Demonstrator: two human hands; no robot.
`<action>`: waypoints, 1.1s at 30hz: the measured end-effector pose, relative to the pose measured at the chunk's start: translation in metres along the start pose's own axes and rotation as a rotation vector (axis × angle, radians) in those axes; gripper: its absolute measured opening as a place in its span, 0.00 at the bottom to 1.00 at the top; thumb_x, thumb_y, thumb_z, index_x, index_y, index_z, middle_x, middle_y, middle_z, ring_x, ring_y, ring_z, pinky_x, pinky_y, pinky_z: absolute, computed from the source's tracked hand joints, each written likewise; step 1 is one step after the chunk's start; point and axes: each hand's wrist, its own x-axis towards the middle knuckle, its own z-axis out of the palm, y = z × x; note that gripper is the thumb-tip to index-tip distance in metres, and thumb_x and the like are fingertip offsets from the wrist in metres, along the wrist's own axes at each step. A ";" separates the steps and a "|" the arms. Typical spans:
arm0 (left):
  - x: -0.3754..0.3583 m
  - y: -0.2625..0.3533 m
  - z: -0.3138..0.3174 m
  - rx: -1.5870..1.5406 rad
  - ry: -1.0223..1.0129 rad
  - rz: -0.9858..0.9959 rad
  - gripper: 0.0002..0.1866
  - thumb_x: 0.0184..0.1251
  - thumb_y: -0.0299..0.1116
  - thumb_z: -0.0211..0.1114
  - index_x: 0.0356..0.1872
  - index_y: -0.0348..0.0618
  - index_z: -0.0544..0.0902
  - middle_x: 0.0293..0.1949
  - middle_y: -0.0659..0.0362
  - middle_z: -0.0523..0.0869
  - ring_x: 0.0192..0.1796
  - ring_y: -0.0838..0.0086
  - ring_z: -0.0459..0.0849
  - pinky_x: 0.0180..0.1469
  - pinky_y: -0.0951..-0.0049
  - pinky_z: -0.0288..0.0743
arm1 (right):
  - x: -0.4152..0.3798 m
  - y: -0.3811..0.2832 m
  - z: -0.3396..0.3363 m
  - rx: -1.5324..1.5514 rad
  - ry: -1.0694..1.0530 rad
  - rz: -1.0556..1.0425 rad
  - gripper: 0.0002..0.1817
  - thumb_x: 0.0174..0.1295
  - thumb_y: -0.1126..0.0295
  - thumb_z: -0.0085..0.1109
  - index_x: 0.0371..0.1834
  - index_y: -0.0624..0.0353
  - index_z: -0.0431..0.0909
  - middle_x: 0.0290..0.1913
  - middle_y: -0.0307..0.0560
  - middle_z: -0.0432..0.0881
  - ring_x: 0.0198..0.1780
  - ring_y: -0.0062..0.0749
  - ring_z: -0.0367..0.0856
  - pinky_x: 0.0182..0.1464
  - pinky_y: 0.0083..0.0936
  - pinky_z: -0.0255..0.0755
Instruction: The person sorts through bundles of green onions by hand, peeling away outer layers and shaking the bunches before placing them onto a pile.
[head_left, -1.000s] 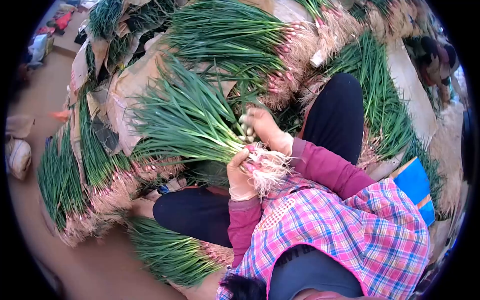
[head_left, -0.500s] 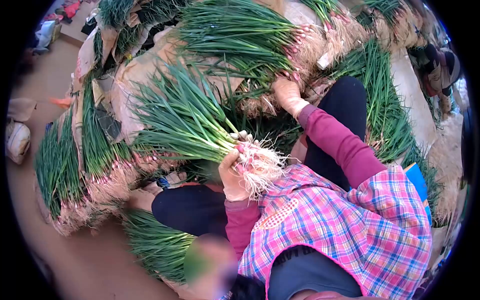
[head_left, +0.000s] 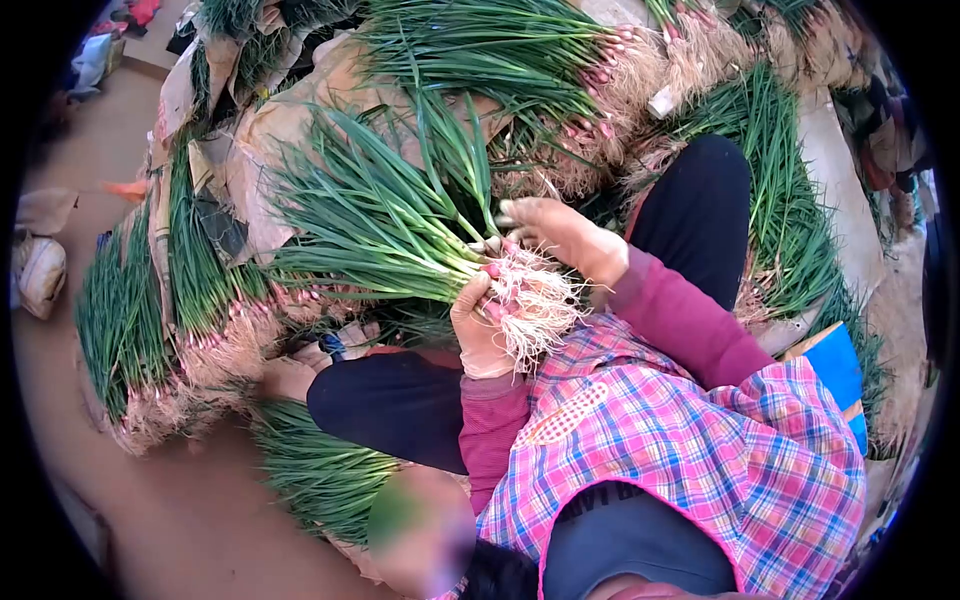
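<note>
Left hand (head_left: 474, 322) clasps a spring-onion bunch (head_left: 375, 222), long axis toward ten o'clock; right hand (head_left: 570, 238) lies bulb-side, toward two o'clock, fingers bent, grip unclear.

Carries a short line of dark lettering (head_left: 596, 502) on the dark grey shirt (head_left: 640, 550), close against the pink-edged neckline of the checked apron (head_left: 640, 440). Stands nearly tone on tone with the cloth, in blocky, capital-like shapes, and appears partly covered by that neckline. Cannot be read as a whole word; too faint and too small to spell out with any certainty.
</note>
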 end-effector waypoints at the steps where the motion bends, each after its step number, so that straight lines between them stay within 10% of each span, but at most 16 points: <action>1: 0.000 -0.003 0.001 0.006 -0.035 0.013 0.23 0.58 0.30 0.60 0.56 0.33 0.74 0.54 0.45 0.80 0.58 0.55 0.78 0.64 0.54 0.72 | 0.017 0.002 -0.007 -0.040 -0.006 -0.050 0.13 0.63 0.58 0.64 0.44 0.53 0.78 0.33 0.30 0.78 0.32 0.17 0.73 0.34 0.14 0.67; 7: -0.002 -0.001 0.007 -0.067 -0.019 -0.007 0.23 0.59 0.26 0.59 0.57 0.32 0.73 0.52 0.45 0.81 0.57 0.54 0.79 0.62 0.55 0.73 | 0.019 0.008 0.023 -0.332 0.200 -0.297 0.07 0.59 0.76 0.60 0.40 0.57 0.75 0.28 0.38 0.76 0.26 0.18 0.74 0.26 0.21 0.69; 14: -0.008 -0.001 0.000 -0.139 0.055 -0.120 0.19 0.59 0.25 0.60 0.52 0.32 0.77 0.48 0.50 0.84 0.51 0.62 0.83 0.59 0.58 0.76 | 0.016 0.023 0.026 -0.446 0.118 -0.430 0.09 0.65 0.69 0.60 0.44 0.60 0.74 0.27 0.38 0.76 0.26 0.18 0.74 0.25 0.17 0.70; 20: -0.005 0.000 0.016 -0.136 0.044 0.011 0.20 0.57 0.21 0.60 0.54 0.37 0.76 0.49 0.51 0.82 0.58 0.56 0.79 0.64 0.54 0.72 | 0.011 -0.025 -0.023 0.606 -0.233 -0.282 0.11 0.66 0.65 0.60 0.46 0.59 0.77 0.30 0.31 0.76 0.27 0.17 0.75 0.30 0.14 0.71; 22: -0.004 0.000 0.015 -0.089 -0.012 0.057 0.21 0.58 0.25 0.59 0.54 0.35 0.76 0.49 0.49 0.83 0.57 0.56 0.80 0.64 0.57 0.72 | 0.012 -0.034 -0.041 -0.122 -0.040 -0.334 0.14 0.67 0.65 0.59 0.51 0.59 0.76 0.30 0.31 0.76 0.29 0.15 0.75 0.30 0.14 0.71; 24: -0.006 0.007 0.016 0.042 -0.032 0.016 0.22 0.59 0.30 0.58 0.54 0.32 0.75 0.49 0.46 0.82 0.56 0.57 0.80 0.62 0.59 0.73 | 0.016 -0.006 -0.040 0.043 -0.326 -0.046 0.21 0.69 0.65 0.56 0.62 0.58 0.71 0.36 0.32 0.79 0.32 0.11 0.74 0.28 0.10 0.70; 26: -0.009 0.013 0.018 -0.027 0.017 -0.065 0.20 0.60 0.34 0.60 0.49 0.27 0.77 0.44 0.44 0.83 0.52 0.56 0.81 0.55 0.57 0.78 | 0.011 0.017 -0.016 0.001 -0.423 -0.005 0.16 0.72 0.63 0.52 0.57 0.59 0.74 0.48 0.35 0.83 0.36 0.12 0.77 0.33 0.11 0.73; 28: -0.019 0.023 0.037 -0.198 0.018 -0.144 0.20 0.60 0.33 0.61 0.50 0.28 0.77 0.45 0.44 0.83 0.51 0.57 0.81 0.55 0.59 0.78 | 0.015 0.028 -0.004 0.059 -0.457 -0.092 0.15 0.72 0.63 0.51 0.53 0.60 0.77 0.44 0.35 0.83 0.35 0.14 0.77 0.36 0.15 0.74; 31: -0.019 0.017 0.021 -0.089 0.021 -0.045 0.21 0.58 0.29 0.61 0.54 0.34 0.76 0.49 0.47 0.82 0.55 0.56 0.80 0.62 0.55 0.72 | 0.015 0.016 -0.008 -0.632 -0.063 -0.374 0.15 0.69 0.56 0.56 0.40 0.58 0.80 0.33 0.32 0.80 0.31 0.15 0.74 0.36 0.17 0.71; 33: -0.017 0.015 0.015 -0.065 0.027 0.016 0.23 0.56 0.27 0.61 0.56 0.38 0.75 0.51 0.50 0.81 0.58 0.56 0.79 0.65 0.55 0.70 | 0.019 -0.006 -0.039 -0.436 -0.004 -0.313 0.16 0.68 0.56 0.57 0.38 0.60 0.80 0.29 0.34 0.79 0.29 0.17 0.76 0.32 0.20 0.73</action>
